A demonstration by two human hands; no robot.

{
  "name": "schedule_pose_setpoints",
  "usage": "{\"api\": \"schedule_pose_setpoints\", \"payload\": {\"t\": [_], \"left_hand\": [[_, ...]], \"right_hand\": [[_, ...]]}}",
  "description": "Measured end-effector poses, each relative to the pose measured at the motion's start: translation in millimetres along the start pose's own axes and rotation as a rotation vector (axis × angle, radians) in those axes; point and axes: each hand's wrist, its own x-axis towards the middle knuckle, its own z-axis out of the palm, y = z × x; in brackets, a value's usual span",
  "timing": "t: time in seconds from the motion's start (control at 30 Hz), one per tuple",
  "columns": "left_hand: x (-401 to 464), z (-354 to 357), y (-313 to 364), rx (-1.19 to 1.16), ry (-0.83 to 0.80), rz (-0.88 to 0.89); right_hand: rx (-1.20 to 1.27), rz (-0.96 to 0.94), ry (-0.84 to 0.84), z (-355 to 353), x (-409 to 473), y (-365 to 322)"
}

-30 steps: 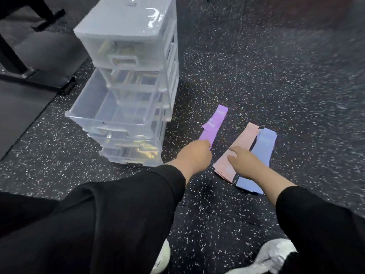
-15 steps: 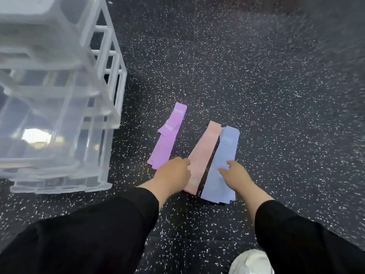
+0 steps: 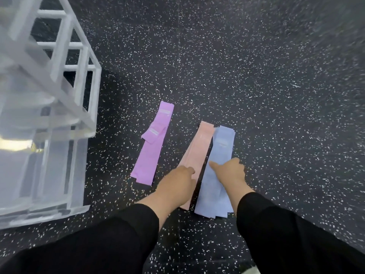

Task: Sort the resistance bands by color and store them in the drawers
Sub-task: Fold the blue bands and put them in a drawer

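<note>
Pink bands [image 3: 199, 149] and blue bands [image 3: 219, 155] under lowered hands.

We reach both arms forward and down in black sleeves. Our left hand [image 3: 175, 182] lies knuckles up, fingers bent downward at the tips. Our right hand [image 3: 230, 171] lies just beside it, index finger stretched forward, other fingers bent under.

A gym: black speckled rubber floor [image 3: 256, 66], resistance bands [image 3: 152, 147] laid out.
</note>
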Motion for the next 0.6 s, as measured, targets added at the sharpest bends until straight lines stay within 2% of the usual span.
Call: {"api": "schedule_pose_setpoints", "payload": {"t": [0.1,0.23,0.4,0.6], "left_hand": [[7,-4,6,-0.025,0.010,0.021],[10,-8,10,-0.057,0.049,0.030],[3,-16,11,-0.076,0.059,0.034],[-11,-36,15,-0.086,0.097,0.044]], "right_hand": [[0.051,0.046,0.017,7,5,-3],[0.173,0.095,-0.049,7,13,-9],[0.207,0.045,-0.092,5,10,-8],[0.343,-0.066,-0.002,-11,-7,-5]]}}
